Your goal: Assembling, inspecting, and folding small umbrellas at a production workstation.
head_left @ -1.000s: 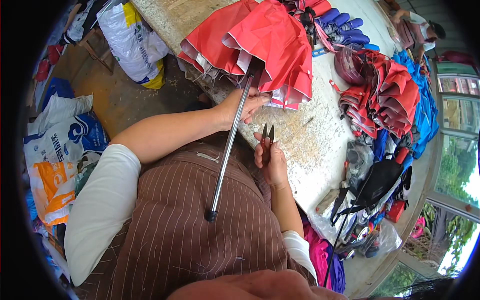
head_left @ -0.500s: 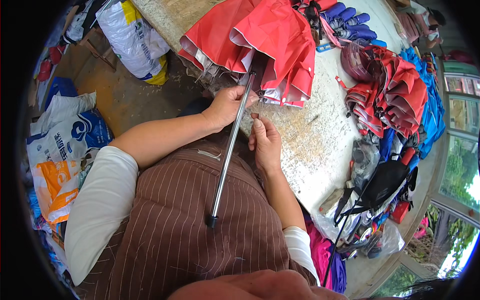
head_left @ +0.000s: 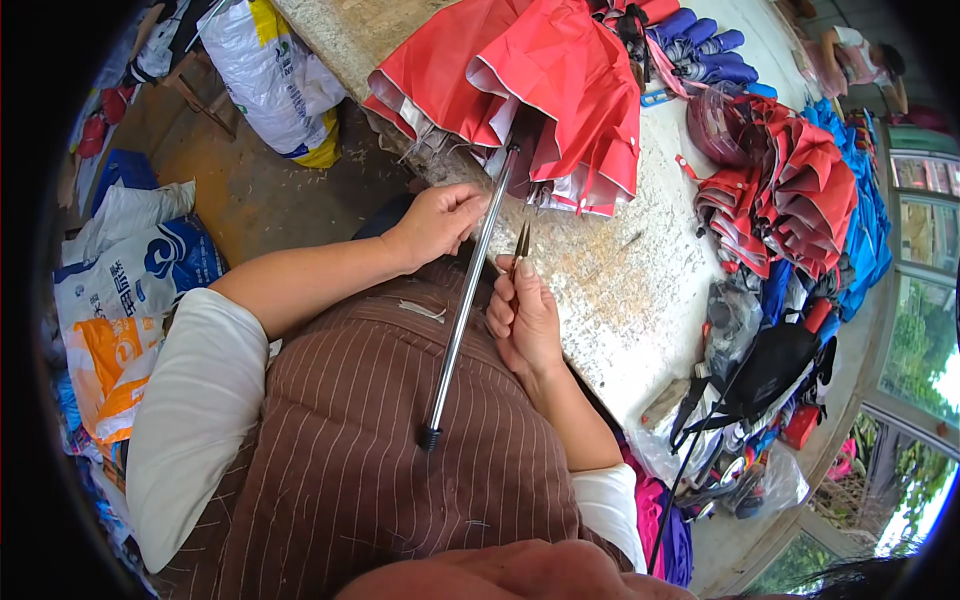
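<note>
A red umbrella (head_left: 560,85) with a silvery lining lies partly folded at the table's near edge, its ribs tucked under the cloth. Its bare metal shaft (head_left: 462,310) slants down across my lap to a black end. My left hand (head_left: 438,228) is beside the shaft, thumb and forefinger pinched together; whatever may be between them is hidden. In my right hand (head_left: 525,315), fingers wrap a small two-pronged pointed tool (head_left: 524,240), like snips or tweezers. Its tips point up toward the rib ends at the canopy's lower edge, apart from them.
More folded red umbrellas (head_left: 790,190) lie on the right, with blue cloth (head_left: 860,220) beyond. Rolled purple umbrellas (head_left: 700,45) are at the back. A black bag (head_left: 765,370) sits among clutter. White sacks (head_left: 140,270) stand at the left. Another person (head_left: 860,65) is at the far right.
My right hand has drawn down from the canopy's edge, and the pointed tool now shows plainly. My left hand has shifted left, off the shaft. The umbrella has moved slightly right.
</note>
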A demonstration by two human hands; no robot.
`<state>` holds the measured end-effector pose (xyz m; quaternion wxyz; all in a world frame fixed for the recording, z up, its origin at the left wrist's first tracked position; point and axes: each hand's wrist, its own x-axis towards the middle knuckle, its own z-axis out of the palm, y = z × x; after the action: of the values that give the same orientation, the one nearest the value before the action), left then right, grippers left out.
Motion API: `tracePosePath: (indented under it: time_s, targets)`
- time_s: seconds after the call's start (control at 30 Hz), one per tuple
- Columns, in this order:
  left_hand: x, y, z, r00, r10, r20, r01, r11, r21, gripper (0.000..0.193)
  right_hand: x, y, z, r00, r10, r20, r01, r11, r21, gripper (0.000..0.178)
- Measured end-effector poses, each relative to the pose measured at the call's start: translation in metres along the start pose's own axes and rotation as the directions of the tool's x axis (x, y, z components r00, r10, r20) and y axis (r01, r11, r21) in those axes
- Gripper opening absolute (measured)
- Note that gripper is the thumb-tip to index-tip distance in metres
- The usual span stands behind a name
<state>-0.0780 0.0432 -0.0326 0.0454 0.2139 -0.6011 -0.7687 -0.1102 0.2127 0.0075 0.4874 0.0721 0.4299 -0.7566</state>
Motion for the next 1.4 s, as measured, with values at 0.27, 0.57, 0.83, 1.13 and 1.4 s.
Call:
tracePosePath:
  time_s: [0.27,0.57,0.83,1.13,1.4]
  targets:
    - [-0.001,0.031,0.029,1.0,-0.005,-0.016,0.003,0.993,-0.12,0.027,0.027,-0.006,0.005,0.99,-0.113,-0.086,0.114,0.993,0.011,0.03]
    - [0.012,0.021,0.023,1.0,-0.002,0.01,0.005,0.964,-0.266,0.014,0.005,-0.005,0.008,0.998,-0.036,-0.056,0.031,0.995,-0.094,0.031]
    - [0.012,0.027,0.027,1.0,-0.003,0.007,0.006,0.922,-0.386,0.014,0.029,-0.014,0.008,0.986,-0.131,-0.099,0.128,0.991,-0.044,0.032]
    - [0.015,0.026,0.024,0.998,-0.006,0.069,0.029,0.945,-0.325,0.015,0.011,-0.006,0.005,0.99,-0.109,-0.091,0.091,0.98,-0.179,0.033]
    - [0.024,0.018,0.019,0.998,0.05,0.028,-0.049,0.998,-0.028,0.018,0.034,-0.028,-0.021,0.948,-0.31,-0.068,0.206,0.764,-0.612,0.031]
